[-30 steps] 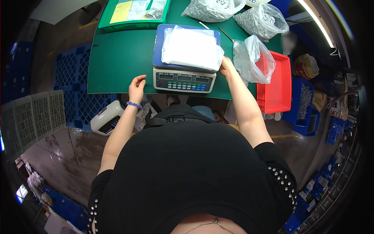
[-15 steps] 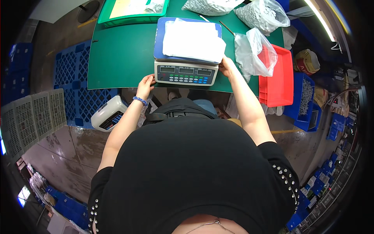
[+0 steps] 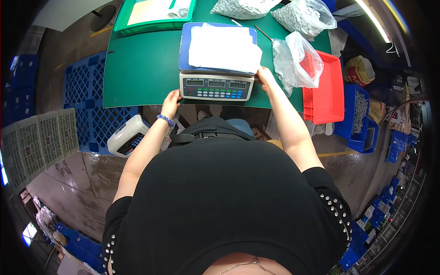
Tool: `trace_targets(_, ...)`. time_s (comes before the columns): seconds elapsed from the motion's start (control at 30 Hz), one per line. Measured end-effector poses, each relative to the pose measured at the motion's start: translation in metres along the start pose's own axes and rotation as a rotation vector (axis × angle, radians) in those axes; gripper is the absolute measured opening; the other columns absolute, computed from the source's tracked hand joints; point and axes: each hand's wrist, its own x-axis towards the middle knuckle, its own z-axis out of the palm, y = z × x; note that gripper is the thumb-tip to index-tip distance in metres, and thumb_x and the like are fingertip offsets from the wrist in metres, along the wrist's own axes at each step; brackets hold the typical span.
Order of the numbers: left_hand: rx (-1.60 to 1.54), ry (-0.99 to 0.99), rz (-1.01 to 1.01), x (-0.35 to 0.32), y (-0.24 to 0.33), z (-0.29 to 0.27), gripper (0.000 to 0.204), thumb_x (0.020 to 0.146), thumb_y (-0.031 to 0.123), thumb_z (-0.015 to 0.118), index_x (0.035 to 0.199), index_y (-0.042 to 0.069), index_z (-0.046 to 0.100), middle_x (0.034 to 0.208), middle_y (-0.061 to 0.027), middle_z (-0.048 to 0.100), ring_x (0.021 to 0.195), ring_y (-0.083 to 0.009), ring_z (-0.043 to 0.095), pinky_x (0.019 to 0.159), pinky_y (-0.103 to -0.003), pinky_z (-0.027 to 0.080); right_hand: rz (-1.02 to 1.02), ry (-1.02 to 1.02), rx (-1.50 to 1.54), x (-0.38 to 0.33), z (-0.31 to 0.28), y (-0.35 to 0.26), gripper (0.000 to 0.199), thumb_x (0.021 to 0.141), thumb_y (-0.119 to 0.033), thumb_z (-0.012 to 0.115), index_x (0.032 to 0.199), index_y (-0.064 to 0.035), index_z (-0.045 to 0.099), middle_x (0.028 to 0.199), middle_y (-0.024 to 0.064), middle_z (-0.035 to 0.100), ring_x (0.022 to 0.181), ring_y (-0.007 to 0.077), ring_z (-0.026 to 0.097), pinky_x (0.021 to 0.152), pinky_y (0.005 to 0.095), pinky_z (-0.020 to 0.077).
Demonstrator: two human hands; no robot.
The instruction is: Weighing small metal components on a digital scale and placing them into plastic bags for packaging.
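evenly | left hand (image 3: 171, 101), right hand (image 3: 264, 79): we're touching the scale (image 3: 217, 89) | grip: pinching or not, we cannot tell | best keeping it level

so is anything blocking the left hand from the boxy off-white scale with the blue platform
Nothing visible does: the left hand is close beside the near left corner of the boxy off-white scale. The translucent plastic bag is off past its right side, clear of that gap.

Green tray (image 3: 156, 26) perches at eleven o'clock, bulging clear bag (image 3: 303, 20) at one, red tray (image 3: 332, 87) sitting at two, blue bin (image 3: 348, 126) at three, pale crates (image 3: 43, 140) lining nine!
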Motion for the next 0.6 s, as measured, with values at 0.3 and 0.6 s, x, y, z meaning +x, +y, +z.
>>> trace_targets(0.3, 0.029, 0.004, 0.040, -0.002, 0.000, 0.000, 0.042, 0.094, 0.041, 0.044, 0.121, 0.010, 0.053, 0.108, -0.0022, 0.059, 0.097, -0.0132, 0.055, 0.079, -0.029, 0.043, -0.011, -0.015, -0.054, 0.020, -0.005, 0.012, 0.035, 0.090, -0.036, 0.050, 0.099, -0.0033, 0.058, 0.073, -0.0015, 0.058, 0.057, 0.0066, 0.049, 0.053, 0.0216, 0.0398)
trace_targets(0.6, -0.018, 0.027, 0.003, -0.005, 0.008, 0.004, 0.048, 0.093, 0.045, 0.043, 0.122, 0.008, 0.051, 0.109, -0.0040, 0.058, 0.098, -0.0138, 0.054, 0.078, -0.028, 0.043, 0.028, -0.006, -0.030, 0.003, -0.002, 0.007, 0.040, 0.091, -0.042, 0.048, 0.101, -0.0051, 0.058, 0.080, 0.0012, 0.060, 0.066, 0.0104, 0.053, 0.059, 0.0222, 0.0414)
